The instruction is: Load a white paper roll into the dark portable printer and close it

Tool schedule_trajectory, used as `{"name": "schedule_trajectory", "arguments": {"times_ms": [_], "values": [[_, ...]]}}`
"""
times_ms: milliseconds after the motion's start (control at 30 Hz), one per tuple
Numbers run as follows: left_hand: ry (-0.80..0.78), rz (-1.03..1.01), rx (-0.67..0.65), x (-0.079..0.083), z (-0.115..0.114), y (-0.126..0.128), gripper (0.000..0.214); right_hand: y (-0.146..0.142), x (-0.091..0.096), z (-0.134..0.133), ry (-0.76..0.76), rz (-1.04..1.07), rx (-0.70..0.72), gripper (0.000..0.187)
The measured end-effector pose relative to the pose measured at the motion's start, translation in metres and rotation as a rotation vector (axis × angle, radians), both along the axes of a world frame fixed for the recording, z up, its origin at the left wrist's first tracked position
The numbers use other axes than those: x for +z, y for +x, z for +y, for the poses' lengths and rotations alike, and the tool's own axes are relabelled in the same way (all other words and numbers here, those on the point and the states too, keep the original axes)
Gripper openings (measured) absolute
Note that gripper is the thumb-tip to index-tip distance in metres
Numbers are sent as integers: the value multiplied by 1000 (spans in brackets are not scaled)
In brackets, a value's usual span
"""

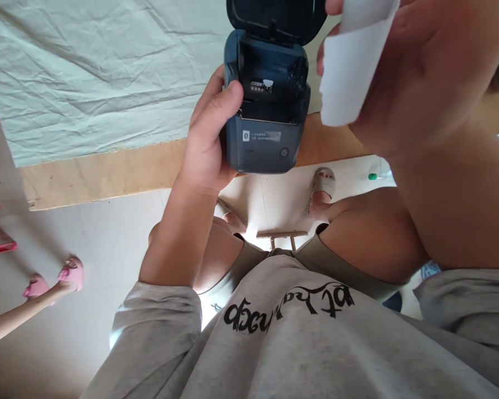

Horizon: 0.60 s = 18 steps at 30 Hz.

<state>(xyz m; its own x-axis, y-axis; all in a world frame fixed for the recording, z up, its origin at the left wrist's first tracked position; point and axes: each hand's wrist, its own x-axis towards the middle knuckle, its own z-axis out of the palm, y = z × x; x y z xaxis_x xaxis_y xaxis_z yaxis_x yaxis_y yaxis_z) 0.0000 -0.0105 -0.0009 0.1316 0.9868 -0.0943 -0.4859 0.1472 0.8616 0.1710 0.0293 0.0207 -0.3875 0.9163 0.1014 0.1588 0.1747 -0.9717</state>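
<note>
My left hand (pixel 210 136) grips a small dark blue label printer (pixel 266 105) by its left side, thumb over the rim. Its lid is flipped open upward and the paper bay looks empty, with a small label inside. My right hand (pixel 419 72) is closed around a white roll of paper (pixel 351 66), held just to the right of the printer and close to the camera. The printer hovers above the edge of a table and over my knees.
A table with a wrinkled pale green cloth (pixel 87 72) and a wooden edge (pixel 108 172) lies ahead. Below are my legs, sandalled feet (pixel 322 185) and a stool. Another person's feet in pink sandals (pixel 60 277) stand at lower left. A small green-capped object (pixel 373 177) lies on the floor.
</note>
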Motion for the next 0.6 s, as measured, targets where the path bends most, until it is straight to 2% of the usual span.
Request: {"name": "schedule_trajectory", "arguments": {"times_ms": [67, 133, 267, 333, 467, 600], "values": [[-28, 13, -23, 0, 0, -1, 13, 2, -7, 4, 7, 107, -41, 28], [-27, 16, -20, 0, 0, -2, 13, 6, -12, 6, 111, 74, -88, 24], [-43, 17, -41, -3, 2, -5, 18, 14, -17, 6, 426, -358, -95, 25], [-55, 14, -63, -5, 3, -7, 23, 18, -20, 6, 528, -481, -82, 30], [-77, 26, -103, -4, 2, -7, 33, 24, -26, 9, 578, -526, -84, 31], [-64, 57, -73, -3, 1, -6, 28, 25, -27, 8, 445, -633, -102, 45]]}}
